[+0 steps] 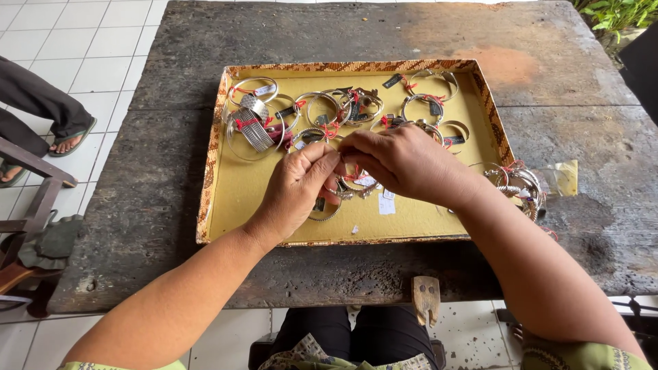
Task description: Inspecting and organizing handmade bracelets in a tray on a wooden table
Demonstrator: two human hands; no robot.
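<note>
A shallow tray (pixel 233 192) with a yellow lining and patterned brown rim lies on a dark, worn wooden table (pixel 164 171). Several silver bangles with red strings and small tags (pixel 255 113) are spread across its far half. My left hand (pixel 296 190) and my right hand (pixel 397 161) meet over the tray's middle, fingertips pinched together on a silver bangle with a red string (pixel 351 181). More bangles lie under my hands. A cluster of silver bangles (pixel 517 183) hangs around my right wrist.
A small clear plastic bag (pixel 562 177) lies on the table right of the tray. A wooden peg (pixel 425 299) sticks out from the table's near edge. Another person's sandalled foot (pixel 70 140) and a wooden chair (pixel 27 205) stand on the white tiles at left.
</note>
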